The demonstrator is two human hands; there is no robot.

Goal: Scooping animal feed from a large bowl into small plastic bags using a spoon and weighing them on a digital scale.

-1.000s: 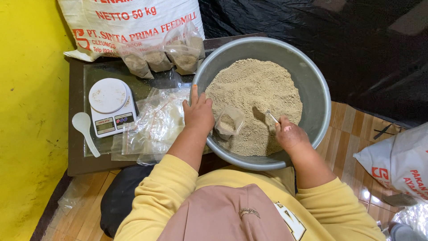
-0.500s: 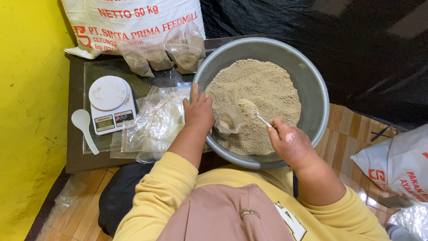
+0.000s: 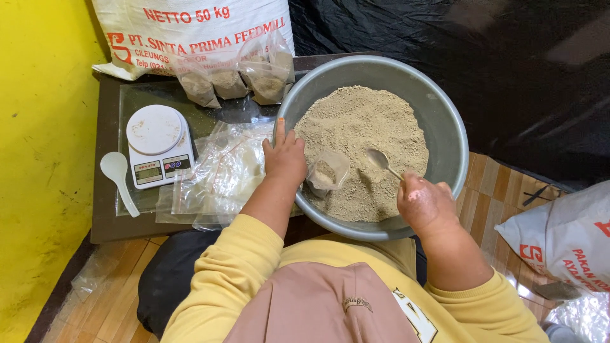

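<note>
A large grey basin (image 3: pixel 452 136) holds a mound of tan powdery feed (image 3: pixel 368 127). My left hand (image 3: pixel 285 155) rests on the basin's near-left rim and holds open a small clear plastic bag (image 3: pixel 327 170) with a little feed in it. My right hand (image 3: pixel 424 203) grips a metal spoon (image 3: pixel 380 159) whose bowl hovers over the feed just right of the bag.
A white kitchen scale (image 3: pixel 155 143) and a white plastic spoon (image 3: pixel 117 178) lie on the low dark table (image 3: pixel 105 232). Loose clear bags (image 3: pixel 219 174) are piled beside the basin. Several filled bags (image 3: pixel 229 79) lean on a large white sack (image 3: pixel 190 32). Another sack (image 3: pixel 565 238) sits right.
My right hand pulled back from the feed toward me and lifted the spoon clear of the mound. The left hand stayed on the rim with the bag.
</note>
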